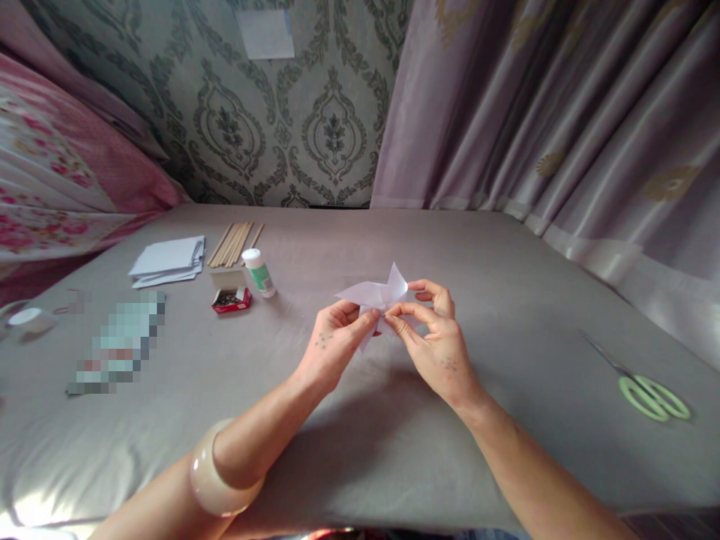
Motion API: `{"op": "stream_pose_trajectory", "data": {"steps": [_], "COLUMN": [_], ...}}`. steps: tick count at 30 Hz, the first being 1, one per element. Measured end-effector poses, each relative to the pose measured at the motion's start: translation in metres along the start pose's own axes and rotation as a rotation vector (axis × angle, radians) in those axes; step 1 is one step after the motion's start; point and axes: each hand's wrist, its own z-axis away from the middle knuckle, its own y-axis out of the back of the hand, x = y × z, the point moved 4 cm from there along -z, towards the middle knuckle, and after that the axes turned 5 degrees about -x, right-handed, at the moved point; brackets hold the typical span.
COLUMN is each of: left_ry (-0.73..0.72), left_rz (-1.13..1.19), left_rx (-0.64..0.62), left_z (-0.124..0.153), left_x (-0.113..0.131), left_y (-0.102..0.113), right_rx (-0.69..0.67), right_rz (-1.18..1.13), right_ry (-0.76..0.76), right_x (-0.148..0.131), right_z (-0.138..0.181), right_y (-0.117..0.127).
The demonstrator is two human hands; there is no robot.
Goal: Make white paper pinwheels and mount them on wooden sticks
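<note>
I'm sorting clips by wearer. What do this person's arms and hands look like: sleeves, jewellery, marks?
Both forearms are bare, with no sleeves in view. The left forearm carries a wide, glossy cream bangle. The backs of the left hand and the right hand each bear a small dark dotted mark.

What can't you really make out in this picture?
All in the head view:
- Middle of the paper: hidden behind the fingertips of the left hand and right hand.
- Patch on the left: pixelated, unrecognisable.
- Contents of the red box: too small.
- Label on the bottle: too small to read.
</note>
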Motion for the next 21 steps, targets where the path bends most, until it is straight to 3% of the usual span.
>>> {"op": "stream_pose_trajectory", "data": {"steps": [21], "left_ry": [-0.04], "left_rz": [0.017], "left_rx": [-0.04], "left_z": [0.0005], "left_x": [-0.0001], "left_y": [-0.0013], "right_rx": [-0.057], "right_rz": [-0.109], "right_ry": [-0.129], "right_x": [0.0027], "right_z": [-0.0024], "right_y": [0.0007]}}
